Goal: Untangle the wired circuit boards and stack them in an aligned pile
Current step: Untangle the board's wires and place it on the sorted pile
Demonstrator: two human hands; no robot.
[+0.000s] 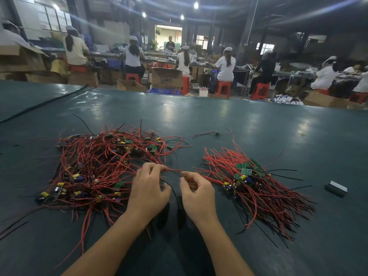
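Lower centre of the frame: my two arms as the head camera gives them to me. The left hand and the right hand are both bare, with slender fingers. The left forearm and the right forearm are bare from the wrist to the bottom edge of the frame. What is worn above that I cannot tell.

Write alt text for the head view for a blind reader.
Over a table, the left hand pinches a red wire from a tangled heap of circuit boards; the right hand hovers beside it, a tidier pile to its right.
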